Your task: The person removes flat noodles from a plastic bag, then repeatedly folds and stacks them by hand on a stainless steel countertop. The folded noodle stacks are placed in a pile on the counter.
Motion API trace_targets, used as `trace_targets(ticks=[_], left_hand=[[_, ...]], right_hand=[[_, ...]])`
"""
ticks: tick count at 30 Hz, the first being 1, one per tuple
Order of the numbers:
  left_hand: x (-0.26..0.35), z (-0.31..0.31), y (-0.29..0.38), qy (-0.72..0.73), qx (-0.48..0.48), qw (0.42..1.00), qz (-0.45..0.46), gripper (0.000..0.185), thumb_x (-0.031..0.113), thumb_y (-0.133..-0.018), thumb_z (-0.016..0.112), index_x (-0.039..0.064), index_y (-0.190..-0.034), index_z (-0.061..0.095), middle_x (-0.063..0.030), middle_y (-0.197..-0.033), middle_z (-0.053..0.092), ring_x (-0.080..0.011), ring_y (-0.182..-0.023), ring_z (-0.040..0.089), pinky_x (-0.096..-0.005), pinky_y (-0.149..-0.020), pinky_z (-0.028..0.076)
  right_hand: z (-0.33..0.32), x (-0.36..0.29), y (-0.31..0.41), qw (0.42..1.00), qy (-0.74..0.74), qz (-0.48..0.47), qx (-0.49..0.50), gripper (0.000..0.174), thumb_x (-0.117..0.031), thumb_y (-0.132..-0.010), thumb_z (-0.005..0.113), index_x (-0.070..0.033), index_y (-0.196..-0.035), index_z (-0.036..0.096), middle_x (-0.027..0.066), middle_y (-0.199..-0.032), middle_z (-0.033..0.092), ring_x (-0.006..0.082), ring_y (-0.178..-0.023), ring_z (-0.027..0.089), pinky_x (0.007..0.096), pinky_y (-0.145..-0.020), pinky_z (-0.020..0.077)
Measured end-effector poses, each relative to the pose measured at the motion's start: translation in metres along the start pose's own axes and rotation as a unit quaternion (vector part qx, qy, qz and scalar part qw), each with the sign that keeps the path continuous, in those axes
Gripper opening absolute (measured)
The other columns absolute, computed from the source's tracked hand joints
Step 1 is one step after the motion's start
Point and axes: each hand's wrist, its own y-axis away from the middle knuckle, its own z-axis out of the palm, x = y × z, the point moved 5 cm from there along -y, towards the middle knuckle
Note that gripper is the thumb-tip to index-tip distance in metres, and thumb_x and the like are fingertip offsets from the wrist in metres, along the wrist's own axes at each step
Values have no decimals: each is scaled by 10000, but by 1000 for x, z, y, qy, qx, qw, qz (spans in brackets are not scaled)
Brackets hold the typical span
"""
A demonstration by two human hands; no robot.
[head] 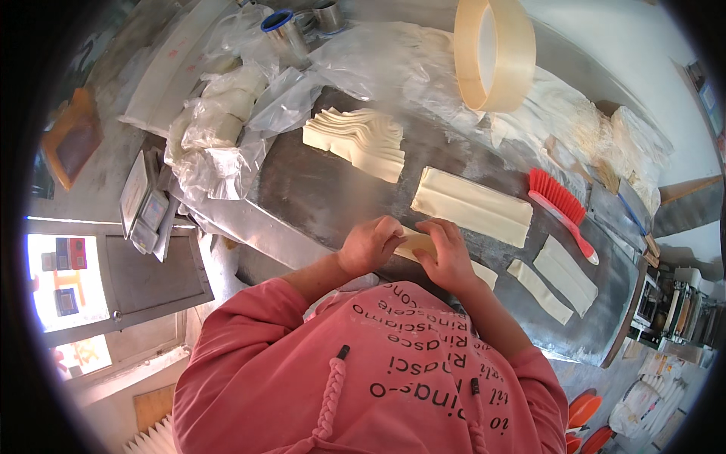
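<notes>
Close in front of my body, a pale strip of dough (418, 244) runs between my two hands. My left hand (371, 245) pinches its left end with curled fingers. Thumb and fingers of my right hand (448, 255) grip the strip farther along, and its far end shows beyond my wrist. A flat stack of dough sheets (472, 207) lies just past my right hand. Beyond my left hand sits a rippled pile of folded dough strips (357, 142). Two loose dough pieces, one narrow (540, 290) and one wider (566, 275), rest at the right.
A red-bristled brush (561, 210) lies right of the stack. Plastic-wrapped dough rolls (218, 119) and a digital scale (148, 207) stand at the left. Along the back are a floury cloth (544, 108), a round wooden sieve frame (519, 57) and a metal canister (286, 42).
</notes>
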Motion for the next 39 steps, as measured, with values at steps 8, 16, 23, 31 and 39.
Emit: trace_targets(ticks=[8,16,23,31,39], left_hand=[[-28,12,15,360,-37,853,-375,137,92,-925,623,-7,-1006,574,-34,-847,614,-101,-720,606,-243,-642,521],[-27,29,15,555,11,716,-422,142,101,-934,604,-35,-976,594,-80,-879,652,-128,-747,631,-256,-701,539],[-23,26,7,442,-24,819,-365,139,82,-926,620,-45,-979,598,-78,-838,668,-124,-747,638,-250,-691,538],[-18,22,7,349,-34,858,-375,144,87,-907,627,-55,-931,616,-83,-806,674,-110,-716,639,-238,-652,531],[-16,27,9,291,-19,891,-349,154,81,-895,623,-68,-928,639,-95,-793,681,-122,-728,660,-253,-654,542]], right_hand=[[15,1,-27,999,-29,29,6,250,-87,-817,668,-16,-1047,597,147,-937,627,350,-852,613,424,-729,487],[16,-12,-15,986,-120,105,41,161,-63,-905,599,-11,-1053,636,134,-894,657,245,-793,647,338,-697,514],[15,-8,-11,987,-87,123,47,141,-25,-887,593,-16,-1001,677,143,-880,665,264,-768,651,343,-711,514],[13,-20,-11,994,-41,84,61,128,-46,-868,635,-11,-984,677,153,-895,672,308,-782,661,366,-683,521],[23,-3,-4,981,-74,173,51,82,-79,-866,641,-1,-872,616,166,-786,642,329,-675,640,387,-603,509]])
